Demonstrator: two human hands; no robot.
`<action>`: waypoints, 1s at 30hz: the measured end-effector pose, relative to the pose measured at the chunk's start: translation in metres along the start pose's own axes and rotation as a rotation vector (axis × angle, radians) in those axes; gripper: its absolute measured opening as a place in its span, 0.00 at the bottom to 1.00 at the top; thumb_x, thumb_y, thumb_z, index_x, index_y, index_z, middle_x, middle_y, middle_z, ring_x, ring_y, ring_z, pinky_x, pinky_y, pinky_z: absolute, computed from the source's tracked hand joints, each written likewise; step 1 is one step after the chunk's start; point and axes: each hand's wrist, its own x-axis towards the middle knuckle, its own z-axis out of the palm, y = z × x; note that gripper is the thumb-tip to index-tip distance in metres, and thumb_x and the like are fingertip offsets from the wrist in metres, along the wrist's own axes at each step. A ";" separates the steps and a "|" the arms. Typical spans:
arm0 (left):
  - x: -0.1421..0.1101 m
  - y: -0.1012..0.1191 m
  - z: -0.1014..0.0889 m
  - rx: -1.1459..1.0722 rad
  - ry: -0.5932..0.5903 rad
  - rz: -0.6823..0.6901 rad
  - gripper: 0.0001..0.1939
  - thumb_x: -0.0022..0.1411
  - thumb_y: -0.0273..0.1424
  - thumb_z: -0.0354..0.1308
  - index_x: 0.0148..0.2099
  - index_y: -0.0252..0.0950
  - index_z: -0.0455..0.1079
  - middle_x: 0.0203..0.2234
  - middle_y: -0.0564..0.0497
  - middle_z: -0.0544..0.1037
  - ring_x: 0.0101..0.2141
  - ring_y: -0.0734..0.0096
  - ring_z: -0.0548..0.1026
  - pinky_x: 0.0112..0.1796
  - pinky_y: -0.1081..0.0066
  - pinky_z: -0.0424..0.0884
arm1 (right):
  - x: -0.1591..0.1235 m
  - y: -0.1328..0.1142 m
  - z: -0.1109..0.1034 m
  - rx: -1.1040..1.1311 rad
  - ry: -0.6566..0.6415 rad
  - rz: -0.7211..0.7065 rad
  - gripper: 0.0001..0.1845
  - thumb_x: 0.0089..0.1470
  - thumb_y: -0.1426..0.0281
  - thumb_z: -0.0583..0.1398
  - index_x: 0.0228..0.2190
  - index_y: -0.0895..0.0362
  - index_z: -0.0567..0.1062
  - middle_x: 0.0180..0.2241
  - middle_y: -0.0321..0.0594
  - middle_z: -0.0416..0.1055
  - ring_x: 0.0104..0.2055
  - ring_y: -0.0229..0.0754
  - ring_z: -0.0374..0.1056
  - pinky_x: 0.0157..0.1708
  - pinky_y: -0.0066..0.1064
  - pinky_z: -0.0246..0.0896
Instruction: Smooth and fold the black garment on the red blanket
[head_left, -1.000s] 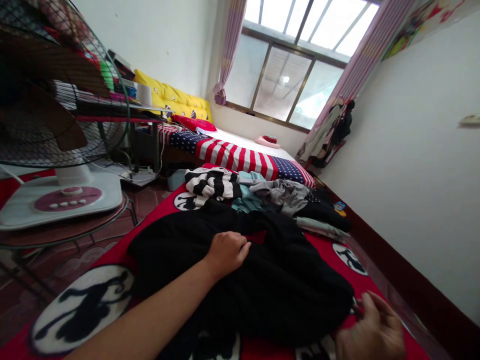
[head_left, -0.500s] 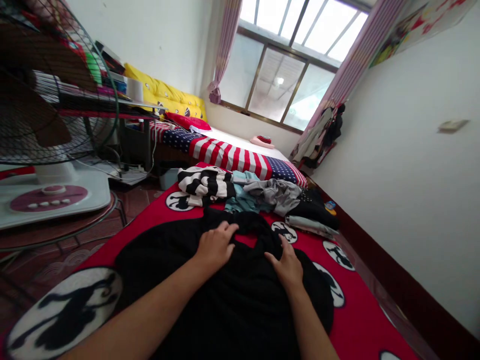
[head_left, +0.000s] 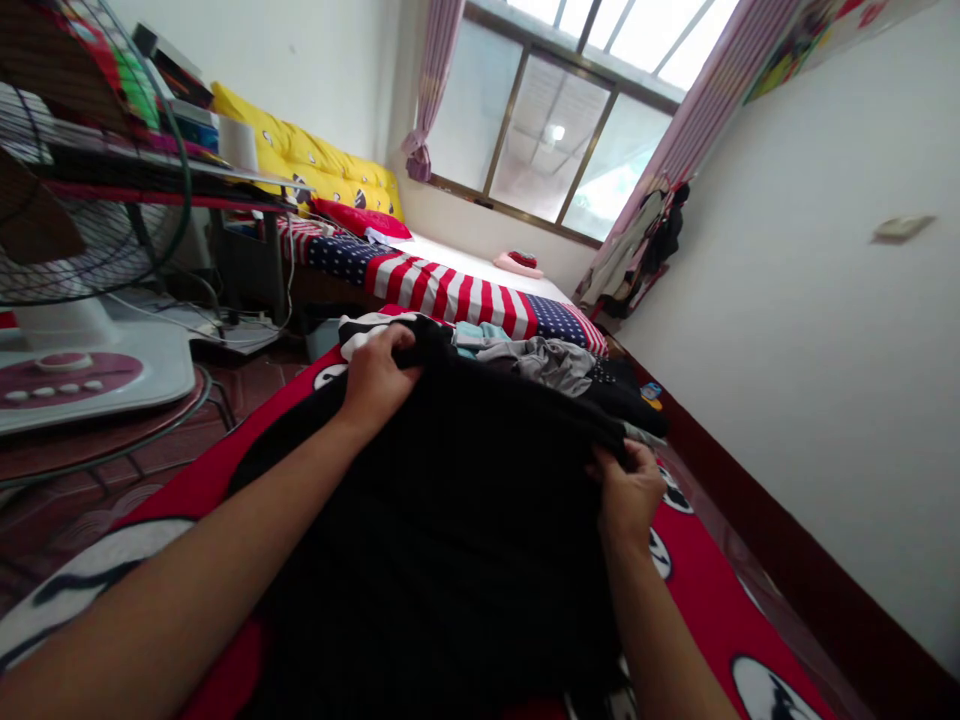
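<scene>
From where I stand, the black garment is spread between the person's forearms, over the red cover with its round white motifs. Its far edge appears raised and hides part of the clothing behind it.

Left hand: thumb and fingers are closed on the far edge, at its left end. Right hand: thumb and fingers are pinched on the same edge, at its right end. Neither hand is spread open. Some fingertips are lost against the dark cloth, so I cannot tell how many layers each grip takes.

For a good hold, observe the following points. Set both grips at matching points of the edge; the line between them slopes down toward the right hand and, in my judgement, would benefit from levelling. Apply even, outward tension, enough to remove slack without stretching the fabric. Confirm by touch that each pinch takes every layer, since black cloth conceals creases. Check the portion left of the left forearm, which lies outside the span between the hands. Maintain clearance from the striped garment and the grey garment just beyond.
</scene>
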 end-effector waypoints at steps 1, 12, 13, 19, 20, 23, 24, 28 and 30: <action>0.011 0.004 0.004 0.006 0.017 -0.009 0.14 0.54 0.27 0.59 0.44 0.38 0.68 0.42 0.47 0.74 0.46 0.58 0.74 0.48 0.63 0.70 | 0.011 0.000 0.008 0.019 0.000 -0.023 0.25 0.38 0.58 0.67 0.37 0.57 0.71 0.33 0.37 0.71 0.32 0.41 0.69 0.30 0.31 0.69; -0.070 -0.024 0.068 0.268 -0.802 0.314 0.31 0.65 0.52 0.45 0.66 0.49 0.56 0.67 0.48 0.54 0.66 0.50 0.47 0.61 0.41 0.42 | -0.010 0.072 0.038 -0.955 -0.747 -0.216 0.30 0.61 0.56 0.51 0.61 0.53 0.62 0.66 0.43 0.49 0.69 0.54 0.38 0.64 0.55 0.38; -0.075 -0.027 0.071 0.306 -0.804 0.309 0.31 0.65 0.53 0.43 0.66 0.49 0.55 0.68 0.49 0.51 0.67 0.50 0.46 0.61 0.41 0.41 | -0.011 0.071 0.037 -0.991 -0.752 -0.216 0.30 0.62 0.55 0.51 0.62 0.52 0.61 0.67 0.42 0.49 0.69 0.53 0.38 0.64 0.54 0.39; -0.074 -0.024 0.075 0.378 -0.792 0.312 0.32 0.66 0.53 0.39 0.68 0.49 0.52 0.68 0.50 0.49 0.67 0.52 0.45 0.61 0.44 0.42 | -0.012 0.062 0.038 -1.082 -0.786 -0.245 0.30 0.63 0.57 0.49 0.63 0.52 0.57 0.68 0.40 0.46 0.70 0.51 0.38 0.64 0.52 0.41; -0.075 -0.023 0.073 0.385 -0.797 0.312 0.32 0.66 0.53 0.39 0.68 0.48 0.51 0.68 0.49 0.49 0.67 0.52 0.45 0.61 0.44 0.42 | -0.015 0.060 0.035 -1.096 -0.798 -0.260 0.30 0.64 0.57 0.48 0.64 0.52 0.56 0.68 0.40 0.45 0.69 0.52 0.38 0.64 0.52 0.41; -0.081 -0.021 0.063 0.383 -0.842 0.311 0.33 0.66 0.53 0.40 0.69 0.46 0.50 0.69 0.47 0.46 0.67 0.51 0.43 0.61 0.45 0.42 | -0.029 0.057 0.018 -1.118 -0.855 -0.329 0.30 0.64 0.58 0.47 0.64 0.51 0.54 0.68 0.39 0.43 0.70 0.53 0.37 0.64 0.52 0.41; -0.084 -0.022 0.057 0.370 -0.871 0.317 0.33 0.66 0.53 0.41 0.69 0.46 0.49 0.69 0.47 0.45 0.67 0.51 0.42 0.62 0.46 0.41 | -0.035 0.056 0.008 -1.112 -0.878 -0.353 0.30 0.64 0.58 0.47 0.65 0.50 0.54 0.68 0.38 0.42 0.70 0.52 0.36 0.64 0.52 0.40; -0.098 -0.027 0.020 0.261 -1.009 0.350 0.32 0.67 0.50 0.43 0.69 0.46 0.49 0.69 0.47 0.42 0.67 0.53 0.39 0.62 0.47 0.40 | -0.059 0.055 -0.038 -1.040 -0.925 -0.408 0.28 0.65 0.59 0.44 0.65 0.47 0.52 0.69 0.35 0.41 0.70 0.49 0.33 0.64 0.53 0.40; -0.107 -0.031 -0.003 0.174 -1.052 0.339 0.30 0.67 0.48 0.44 0.68 0.47 0.51 0.69 0.48 0.43 0.67 0.55 0.39 0.62 0.47 0.40 | -0.072 0.055 -0.060 -0.992 -0.915 -0.423 0.29 0.65 0.59 0.44 0.65 0.47 0.52 0.68 0.37 0.43 0.70 0.48 0.35 0.64 0.54 0.41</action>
